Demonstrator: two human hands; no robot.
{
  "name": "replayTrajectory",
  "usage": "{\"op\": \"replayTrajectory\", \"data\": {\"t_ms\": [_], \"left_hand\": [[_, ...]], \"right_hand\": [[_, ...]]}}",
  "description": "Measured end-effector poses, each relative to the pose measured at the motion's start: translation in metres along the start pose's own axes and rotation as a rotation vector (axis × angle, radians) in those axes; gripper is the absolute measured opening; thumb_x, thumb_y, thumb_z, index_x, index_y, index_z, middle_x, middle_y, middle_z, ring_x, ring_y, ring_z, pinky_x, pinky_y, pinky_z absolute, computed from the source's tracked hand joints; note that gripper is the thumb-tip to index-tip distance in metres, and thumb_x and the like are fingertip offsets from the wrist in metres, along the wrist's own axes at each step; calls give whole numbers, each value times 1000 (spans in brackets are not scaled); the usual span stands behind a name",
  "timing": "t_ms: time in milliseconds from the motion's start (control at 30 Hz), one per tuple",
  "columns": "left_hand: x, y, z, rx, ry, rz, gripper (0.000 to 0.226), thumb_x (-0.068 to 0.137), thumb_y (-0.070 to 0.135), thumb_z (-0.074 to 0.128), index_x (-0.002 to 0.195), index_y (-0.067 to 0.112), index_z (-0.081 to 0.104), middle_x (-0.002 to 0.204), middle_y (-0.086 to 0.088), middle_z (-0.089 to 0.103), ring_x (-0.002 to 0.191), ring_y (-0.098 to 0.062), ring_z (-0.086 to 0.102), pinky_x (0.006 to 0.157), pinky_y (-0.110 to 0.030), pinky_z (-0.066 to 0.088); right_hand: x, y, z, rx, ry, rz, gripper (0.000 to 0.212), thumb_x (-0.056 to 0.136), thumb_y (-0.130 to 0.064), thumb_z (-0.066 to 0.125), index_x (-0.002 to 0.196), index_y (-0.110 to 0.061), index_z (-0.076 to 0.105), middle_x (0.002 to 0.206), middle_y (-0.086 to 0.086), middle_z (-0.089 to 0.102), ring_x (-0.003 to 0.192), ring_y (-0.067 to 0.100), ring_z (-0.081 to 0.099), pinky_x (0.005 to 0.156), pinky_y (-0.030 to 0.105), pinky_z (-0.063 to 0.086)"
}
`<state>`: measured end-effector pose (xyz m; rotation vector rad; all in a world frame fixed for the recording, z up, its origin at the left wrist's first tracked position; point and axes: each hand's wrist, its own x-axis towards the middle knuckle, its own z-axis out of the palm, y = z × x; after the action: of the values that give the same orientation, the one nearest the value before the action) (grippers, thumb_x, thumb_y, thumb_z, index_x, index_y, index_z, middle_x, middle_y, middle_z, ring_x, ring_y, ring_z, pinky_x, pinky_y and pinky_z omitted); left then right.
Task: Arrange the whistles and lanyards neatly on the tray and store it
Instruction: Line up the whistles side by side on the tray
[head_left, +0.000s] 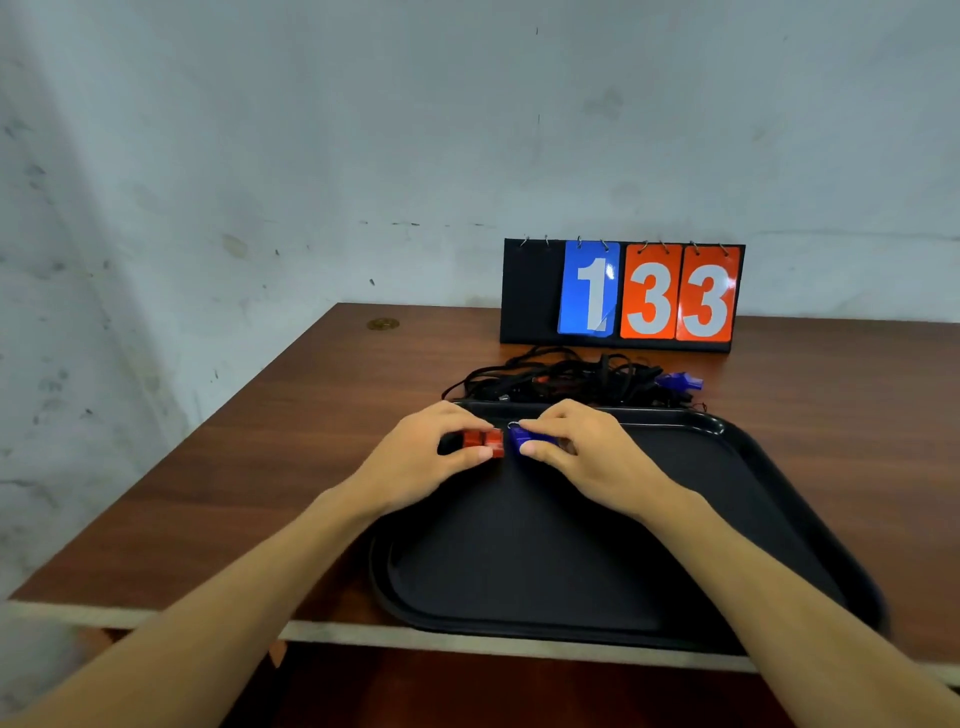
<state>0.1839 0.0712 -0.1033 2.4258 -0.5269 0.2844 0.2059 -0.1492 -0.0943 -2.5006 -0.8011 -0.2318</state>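
Note:
A black tray lies on the brown table near its front edge. At the tray's far left corner my left hand pinches a red whistle between thumb and fingers. Right beside it my right hand pinches a blue whistle with a small metal ring at its end. The two whistles sit side by side, nearly touching. Behind the tray lies a tangled heap of black lanyards, with another blue whistle at its right end.
A black flip scoreboard showing 1, 3, 3 stands at the back of the table against a pale wall. A small round brass fitting sits in the table's far left corner. The table's front edge runs under my forearms.

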Motion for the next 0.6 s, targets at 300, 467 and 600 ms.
{"op": "replayTrajectory", "data": {"t_ms": [300,467,600], "left_hand": [[-1,0,1,30,-19,53,31,89,38,61,120,31,61,113,18,59,105,4,53,91,-15,42],[-1,1,1,54,2,6,42,87,41,62,127,29,56,118,20,55,107,5,50,92,-14,40],[-2,3,0,61,-8,20,35,88,40,62,122,31,59,114,19,58,104,5,53,87,-10,40]], "right_hand": [[0,-5,8,9,84,-23,44,81,-39,69,119,-19,63,100,-11,52,84,2,47,70,8,35],[-2,-8,9,49,99,-22,42,79,-42,70,114,-20,63,97,-13,51,78,-3,47,66,8,35],[-4,-9,9,87,101,3,41,78,-44,71,111,-21,63,98,-13,52,77,-2,48,65,9,37]]}}
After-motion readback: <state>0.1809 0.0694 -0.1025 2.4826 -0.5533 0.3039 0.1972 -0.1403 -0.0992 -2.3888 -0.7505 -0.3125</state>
